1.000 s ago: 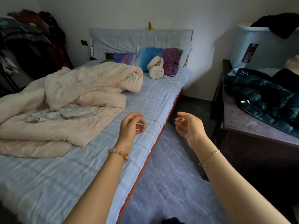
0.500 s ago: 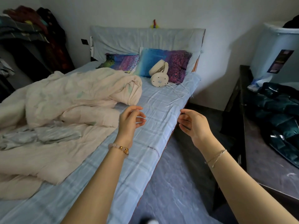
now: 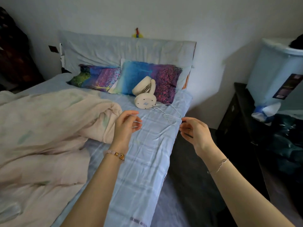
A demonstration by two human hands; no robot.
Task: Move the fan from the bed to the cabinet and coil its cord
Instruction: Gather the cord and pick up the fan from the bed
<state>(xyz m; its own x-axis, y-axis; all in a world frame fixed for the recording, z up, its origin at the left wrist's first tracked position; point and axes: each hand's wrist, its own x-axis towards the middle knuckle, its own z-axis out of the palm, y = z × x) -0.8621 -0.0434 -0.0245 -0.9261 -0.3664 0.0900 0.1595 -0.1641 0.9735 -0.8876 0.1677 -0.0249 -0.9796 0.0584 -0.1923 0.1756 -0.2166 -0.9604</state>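
A small cream fan (image 3: 144,93) lies tipped on the bed (image 3: 147,161), leaning against a blue and purple pillow (image 3: 147,74) near the headboard. Its thin white cord (image 3: 168,114) trails in loose loops over the light blue sheet toward the bed's right edge. My left hand (image 3: 126,126) hovers over the sheet, fingers curled and apart, holding nothing, a short way in front of the fan. My right hand (image 3: 195,133) hangs at the bed's right edge, fingers apart and empty, just below the cord's loops. The dark cabinet (image 3: 242,128) stands at the right.
A rumpled cream duvet (image 3: 49,128) covers the bed's left half. A second colourful pillow (image 3: 96,77) lies left of the fan. On the cabinet rest a dark puffy jacket (image 3: 285,141) and a pale blue bin (image 3: 275,71). Grey floor (image 3: 188,185) runs between bed and cabinet.
The view has moved closer to the head of the bed. Both hands have advanced toward the fan and cord, still empty.
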